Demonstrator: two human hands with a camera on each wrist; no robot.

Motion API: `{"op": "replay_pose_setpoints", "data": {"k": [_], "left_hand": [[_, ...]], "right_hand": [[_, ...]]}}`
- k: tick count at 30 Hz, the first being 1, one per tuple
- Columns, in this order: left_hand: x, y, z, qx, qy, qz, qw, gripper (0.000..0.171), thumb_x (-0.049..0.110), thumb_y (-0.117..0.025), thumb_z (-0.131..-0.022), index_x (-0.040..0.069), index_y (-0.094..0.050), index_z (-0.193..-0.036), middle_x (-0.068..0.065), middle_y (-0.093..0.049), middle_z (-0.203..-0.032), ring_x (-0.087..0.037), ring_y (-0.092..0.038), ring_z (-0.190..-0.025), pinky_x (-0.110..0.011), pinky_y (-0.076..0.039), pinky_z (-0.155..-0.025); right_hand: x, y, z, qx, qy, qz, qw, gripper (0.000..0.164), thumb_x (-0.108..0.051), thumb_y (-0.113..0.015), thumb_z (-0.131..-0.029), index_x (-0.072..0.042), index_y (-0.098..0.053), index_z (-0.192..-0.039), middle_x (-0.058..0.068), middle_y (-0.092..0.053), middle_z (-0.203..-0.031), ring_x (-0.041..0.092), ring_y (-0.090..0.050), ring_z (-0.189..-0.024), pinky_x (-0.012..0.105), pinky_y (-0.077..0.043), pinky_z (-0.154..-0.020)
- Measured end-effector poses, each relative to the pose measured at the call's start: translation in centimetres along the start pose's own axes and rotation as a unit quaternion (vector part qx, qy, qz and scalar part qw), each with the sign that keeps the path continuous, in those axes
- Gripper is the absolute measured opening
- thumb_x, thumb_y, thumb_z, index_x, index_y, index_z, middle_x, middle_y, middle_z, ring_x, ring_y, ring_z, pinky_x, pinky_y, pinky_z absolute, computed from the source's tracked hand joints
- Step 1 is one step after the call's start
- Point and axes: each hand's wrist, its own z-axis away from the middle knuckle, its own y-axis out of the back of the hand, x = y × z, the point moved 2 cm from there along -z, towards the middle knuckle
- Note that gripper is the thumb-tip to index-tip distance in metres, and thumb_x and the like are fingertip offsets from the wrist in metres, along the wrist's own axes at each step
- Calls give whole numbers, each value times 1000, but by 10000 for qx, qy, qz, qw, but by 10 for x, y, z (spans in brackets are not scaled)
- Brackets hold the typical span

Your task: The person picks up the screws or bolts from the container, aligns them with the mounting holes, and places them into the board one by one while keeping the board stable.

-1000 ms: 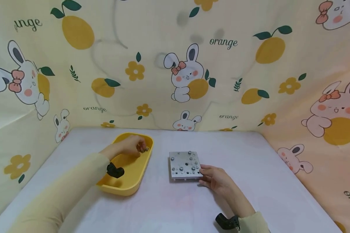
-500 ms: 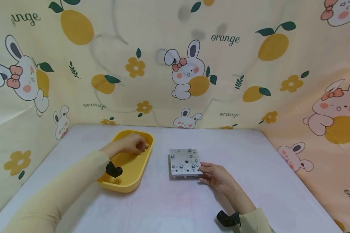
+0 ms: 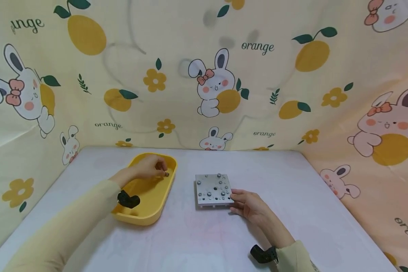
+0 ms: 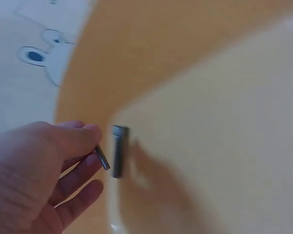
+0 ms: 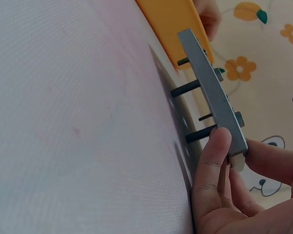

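Note:
My left hand (image 3: 149,167) is inside the yellow tray (image 3: 141,221), at its far right part. In the left wrist view, its thumb and finger pinch a thin dark screw (image 4: 103,159), whose head is hidden by the fingertips. Right beside it, a thicker bolt (image 4: 118,152) with a cylindrical head lies in the tray. A square metal plate (image 3: 209,185) is on the table to the tray's right, with several bolts set in it. My right hand (image 3: 251,206) grips its near right corner, thumb and fingers on opposite faces. Bolt shanks (image 5: 186,88) stick out below the plate.
The white table (image 3: 204,241) runs back to a printed cloth wall (image 3: 176,102), with more cloth on both sides. Dark wrist devices (image 3: 128,199) sit on both forearms. The tray's raised wall surrounds the left hand.
My left hand has lifted slightly and drawn a little away from the tray's right wall. My right hand and the plate stay in place; the head view has shifted slightly.

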Motion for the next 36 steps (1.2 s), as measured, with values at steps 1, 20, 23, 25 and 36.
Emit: {"op": "replay_pose_setpoints", "data": {"k": [1, 20, 23, 25, 36], "left_hand": [[1, 2, 0, 216, -15, 48, 9998, 4, 1, -69, -89, 1, -66, -92, -5, -67, -87, -17, -62, -80, -33, -52, -76], [100, -28, -8, 538, -635, 1836, 9795, 9, 7, -63, -96, 10, -68, -104, -11, -67, -102, -24, -63, -87, -34, -55, -78], [107, -41, -10, 199, -757, 1777, 9810, 9, 6, -63, -96, 9, -68, -104, -9, -67, -102, -21, -62, -87, -31, -54, -79], [108, -48, -11, 20, -865, 1738, 9810, 10, 5, -63, -96, 6, -68, -104, -10, -68, -102, -19, -62, -88, -30, -53, -80], [108, -61, -13, -377, -1094, 1573, 9807, 10, -1, -63, -94, -1, -67, -103, -12, -68, -101, -15, -61, -90, -34, -52, -85]], "right_hand": [[0, 0, -1, 15, 8, 2, 10000, 40, -2, -63, -93, 5, -55, -131, 16, -69, -108, 20, -68, -87, 31, -57, -71], [1, -1, -3, -24, -25, -52, 10000, 45, -2, -64, -92, 7, -52, -134, 14, -70, -105, 19, -68, -86, 31, -57, -70], [1, -1, -2, -3, -26, -34, 10000, 45, -2, -64, -92, 7, -52, -134, 13, -70, -105, 18, -68, -86, 31, -56, -70], [2, 0, -2, 46, -21, -34, 10000, 43, -2, -64, -92, 7, -53, -133, 13, -70, -104, 18, -67, -85, 30, -56, -69], [3, 2, -4, 22, -31, 39, 10000, 41, -4, -65, -92, 5, -56, -131, 14, -69, -107, 20, -68, -87, 30, -56, -70]]}}
